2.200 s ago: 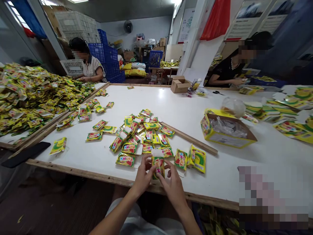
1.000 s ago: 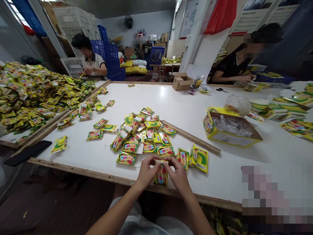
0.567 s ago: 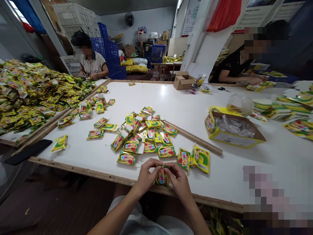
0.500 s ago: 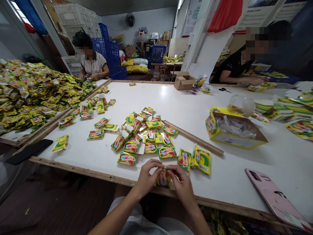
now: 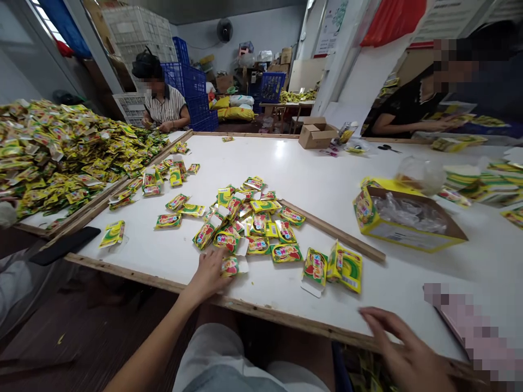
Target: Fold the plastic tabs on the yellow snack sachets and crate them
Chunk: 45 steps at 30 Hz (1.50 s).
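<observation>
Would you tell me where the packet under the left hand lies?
Head view: the packet lies left of centre at the front of the white table, under the left hand, below the packet pile.

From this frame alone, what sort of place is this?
Most likely a small packing workshop. A big heap of yellow packets fills the left side, more packets lie loose on the white table, plastic crates are stacked at the back, and other people sit working nearby.

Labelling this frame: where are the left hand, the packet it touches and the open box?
left hand (image 5: 208,275), head view, knuckles
packet (image 5: 230,265), head view, printed front
open box (image 5: 404,235), head view, near wall
</observation>
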Tool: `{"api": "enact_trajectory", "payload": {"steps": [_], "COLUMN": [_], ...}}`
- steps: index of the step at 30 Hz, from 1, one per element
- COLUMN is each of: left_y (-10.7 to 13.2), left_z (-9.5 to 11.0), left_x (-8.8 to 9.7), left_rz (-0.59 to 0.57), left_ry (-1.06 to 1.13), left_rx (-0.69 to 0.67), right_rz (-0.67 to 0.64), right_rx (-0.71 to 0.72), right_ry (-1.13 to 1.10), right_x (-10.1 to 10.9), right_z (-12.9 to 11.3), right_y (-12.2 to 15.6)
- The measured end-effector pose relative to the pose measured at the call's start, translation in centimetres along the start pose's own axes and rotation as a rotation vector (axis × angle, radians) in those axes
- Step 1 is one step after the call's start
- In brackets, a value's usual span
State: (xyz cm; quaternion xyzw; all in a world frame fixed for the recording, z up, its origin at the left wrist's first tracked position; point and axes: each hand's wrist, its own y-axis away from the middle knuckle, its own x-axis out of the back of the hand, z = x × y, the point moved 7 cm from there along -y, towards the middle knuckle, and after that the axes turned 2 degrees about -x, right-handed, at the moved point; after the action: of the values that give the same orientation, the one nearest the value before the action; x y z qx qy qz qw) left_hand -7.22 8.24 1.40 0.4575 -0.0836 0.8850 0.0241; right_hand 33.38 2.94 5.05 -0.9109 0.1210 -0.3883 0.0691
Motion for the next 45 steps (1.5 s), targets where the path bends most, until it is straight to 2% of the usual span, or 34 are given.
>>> {"api": "enact_trajectory", "payload": {"steps": [3,5,7,10,12,15,20,23,27,31,34,37,42,45], "left_y": [0.5,1.0,1.4,1.6,1.6,1.6,1.7,1.7,1.1,0.2,-0.2,-0.4,-0.2,-0.3], "left_z": [2.6,4.5,6.3,8.2,8.6,8.3,8.1,8.0,8.1,8.2,8.2,8.0,8.5,8.9], "left_x": [-0.8,-1.8,-3.3,-5.8,-6.9,-7.4,-7.6,-7.7,-7.7,-7.3,-6.8,-6.6,-5.7,-5.1], "left_rz": [0.06,0.122,0.156,0.132,0.126,0.142,0.146,0.165,0.078,0.015,0.073,0.143,0.162,0.171], "left_ry": [0.23,0.433,0.603,0.751,0.795,0.827,0.884,0.91,0.909,0.883,0.863,0.917,0.833,0.787], "left_rx": [0.065,0.103,0.101,0.058,0.047,0.044,0.022,0.032,0.034,-0.002,-0.046,-0.047,-0.093,-0.089], "right_rz": [-0.141,-0.212,-0.265,-0.248,-0.197,-0.159,-0.218,-0.195,-0.21,-0.265,-0.203,-0.145,-0.183,-0.163], "right_rx": [-0.013,-0.006,-0.003,-0.02,-0.029,-0.012,0.026,0.028,0.025,0.055,0.106,0.068,0.173,0.181], "right_ry": [-0.253,-0.421,-0.571,-0.694,-0.719,-0.738,-0.728,-0.734,-0.681,-0.573,-0.566,-0.659,-0.582,-0.571], "right_x": [-6.7,-10.2,-12.7,-14.5,-14.6,-14.4,-15.0,-15.3,-15.3,-15.3,-15.0,-15.0,-14.8,-14.3], "right_z": [-5.0,-7.5,-8.9,-8.9,-8.1,-7.3,-7.4,-7.1,-6.7,-7.2,-7.6,-7.4,-8.2,-8.6], "right_y": [0.4,0.7,1.0,0.9,0.6,0.4,0.5,0.2,-0.7,-1.7,-2.2,-2.2,-1.5,-1.2]}}
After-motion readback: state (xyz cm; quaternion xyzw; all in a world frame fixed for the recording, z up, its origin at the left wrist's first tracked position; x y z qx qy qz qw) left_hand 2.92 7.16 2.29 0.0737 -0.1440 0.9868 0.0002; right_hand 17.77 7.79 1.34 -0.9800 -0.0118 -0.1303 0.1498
